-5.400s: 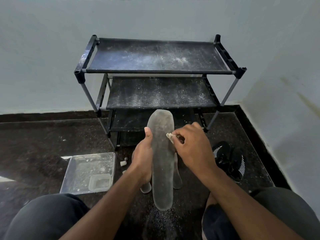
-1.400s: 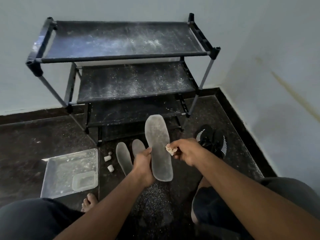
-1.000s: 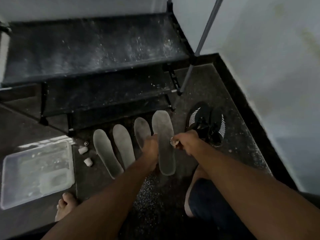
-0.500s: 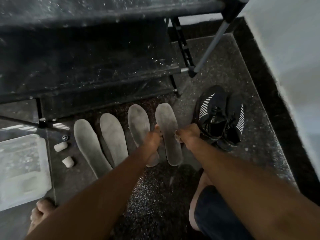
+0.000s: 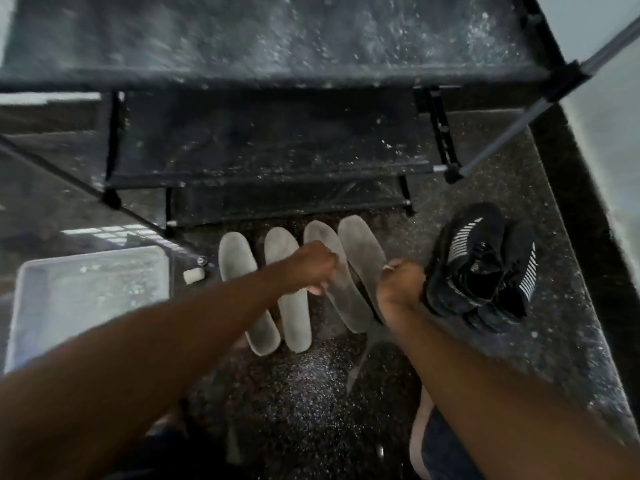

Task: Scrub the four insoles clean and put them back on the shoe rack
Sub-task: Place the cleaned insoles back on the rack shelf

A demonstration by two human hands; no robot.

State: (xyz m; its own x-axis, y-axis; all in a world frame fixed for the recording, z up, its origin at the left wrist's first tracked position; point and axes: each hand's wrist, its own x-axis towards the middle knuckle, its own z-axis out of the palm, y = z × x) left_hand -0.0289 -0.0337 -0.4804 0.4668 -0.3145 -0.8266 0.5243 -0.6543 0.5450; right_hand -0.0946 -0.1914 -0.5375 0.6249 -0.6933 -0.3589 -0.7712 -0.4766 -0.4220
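Insoles, four of them, flat grey foam pieces with rounded toes and a pale dusty film over their upper faces, lie side by side on the dark speckled stone floor (image 5: pixel 519 341) in front of the black shoe rack (image 5: pixel 277 161). Their toes point toward the rack and their heels toward the person. The leftmost insole (image 5: pixel 239 271) and the second insole (image 5: pixel 289 306) lie fully on the floor, close together without overlapping. The third insole (image 5: pixel 341 299) angles to the right, its long edge touching or slightly overlapping the fourth insole (image 5: pixel 362 247), whose heel end is hidden behind the right wrist.

The left hand (image 5: pixel 313 268) is curled over the middle of the third insole, fingers bent down at its left edge; the blur makes it hard to tell whether it grips or merely rests on the foam. The right hand (image 5: pixel 401 282) is closed into a loose fist over the fourth insole, pinching a small pale scrap (image 5: pixel 389 266) at the fingertips.

Fine white powder is scattered over the floor below the heels and over the rack's fabric shelves. A pair of black knit sneakers with white stripes (image 5: pixel 485 268) sits just right of the right hand. A clear rectangular plastic tray (image 5: pixel 86 292) lies on the floor to the left, with a small white cylinder (image 5: pixel 191 274) between it and the leftmost insole.
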